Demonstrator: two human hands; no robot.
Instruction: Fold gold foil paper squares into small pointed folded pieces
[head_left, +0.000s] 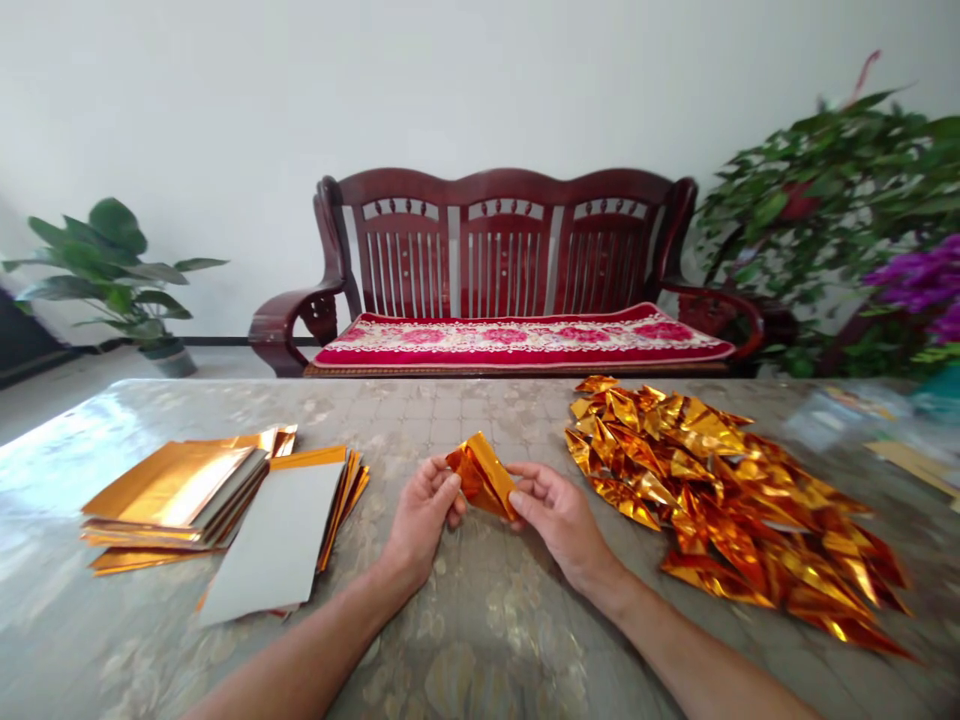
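Between my two hands is a partly folded piece of gold foil paper (486,478), held just above the table. My left hand (426,510) pinches its left end between thumb and fingers. At its right edge my right hand (553,515) grips it the same way, thumb on the near face. To the left lie a stack of gold foil sheets (169,485) and a second stack with a grey-white sheet (274,540) on top. A large heap of folded gold foil pieces (720,490) spreads over the table's right side.
The table (480,650) has a patterned, glossy cover. Clear plastic packaging (840,415) lies at the far right. Behind the table stands a dark wooden bench (506,250) with a red floral cushion (517,338). Potted plants (124,270) flank it.
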